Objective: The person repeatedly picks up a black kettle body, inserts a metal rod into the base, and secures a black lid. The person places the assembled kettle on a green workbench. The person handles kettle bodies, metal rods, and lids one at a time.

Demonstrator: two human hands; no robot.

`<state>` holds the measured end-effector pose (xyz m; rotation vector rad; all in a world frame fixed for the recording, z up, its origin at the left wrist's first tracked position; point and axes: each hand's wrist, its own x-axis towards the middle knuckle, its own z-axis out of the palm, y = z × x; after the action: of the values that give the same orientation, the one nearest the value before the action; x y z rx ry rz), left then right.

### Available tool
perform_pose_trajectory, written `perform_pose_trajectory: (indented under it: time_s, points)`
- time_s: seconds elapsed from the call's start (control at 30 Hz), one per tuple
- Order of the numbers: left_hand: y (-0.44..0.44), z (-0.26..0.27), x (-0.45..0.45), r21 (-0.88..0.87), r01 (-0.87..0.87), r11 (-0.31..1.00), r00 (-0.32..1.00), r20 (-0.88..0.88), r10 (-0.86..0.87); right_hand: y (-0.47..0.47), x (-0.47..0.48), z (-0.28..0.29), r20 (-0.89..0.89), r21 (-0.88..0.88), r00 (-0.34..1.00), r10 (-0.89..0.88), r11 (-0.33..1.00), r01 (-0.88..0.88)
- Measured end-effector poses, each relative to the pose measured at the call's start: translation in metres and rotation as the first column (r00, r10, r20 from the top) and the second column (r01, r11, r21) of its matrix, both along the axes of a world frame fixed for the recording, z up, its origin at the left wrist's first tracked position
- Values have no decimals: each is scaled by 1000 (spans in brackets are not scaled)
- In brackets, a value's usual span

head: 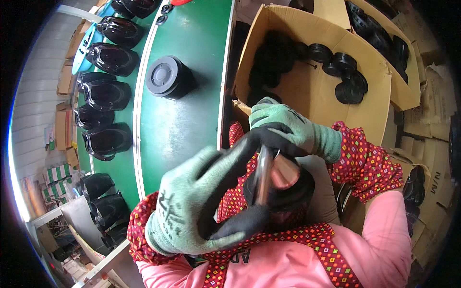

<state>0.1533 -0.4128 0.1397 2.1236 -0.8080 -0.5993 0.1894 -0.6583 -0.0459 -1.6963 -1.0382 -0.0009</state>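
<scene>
Both hands wear light green gloves with black-coated palms and fingers. My left hand (201, 201), at the lower left, curves its fingers and thumb around a blurred, shiny ring-like part (263, 176). My right hand (284, 126) is closed above it, its fingertips near a copper-coloured cup-shaped piece (285, 172); what it grips is hidden. Below the hands, over the lap, sits a round black plastic housing (299, 194), partly covered by them. A dark grey round plastic part (162, 77) stands by itself on the green work surface (180, 133).
Several glossy black plastic housings (111, 59) line the far-left side of the bench. An open cardboard box (317, 90) holding black round parts stands on the right, near my right hand. Another box (403, 90) with black parts is beyond it. Several black containers (108, 208) stand at lower left.
</scene>
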Motion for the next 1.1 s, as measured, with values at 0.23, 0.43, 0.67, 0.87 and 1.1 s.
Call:
perform_pose_trajectory:
  time_s: [0.23, 0.43, 0.67, 0.87, 1.1]
  points:
    - [-89, -44, -15, -207, 300, 931, 931, 275, -239, -3, -11, -7, -143, 135, 968, 208, 973, -189]
    - [-155, -53, -29, 389, 265, 882, 862, 314, -397, -19, -29, 9, -251, 49, 957, 143, 990, -134]
    - [-127, -61, -34, -95, 356, 930, 916, 233, -327, -8, -54, -34, -251, 139, 967, 30, 990, 6]
    - [-37, -104, -4, -910, -10, 414, 896, -192, -400, -48, -47, 29, -200, -240, 974, -109, 969, 59]
    - [-56, 8, 0, 191, 163, 968, 971, 143, -192, -46, -40, 42, -195, -361, 978, -79, 932, 3]
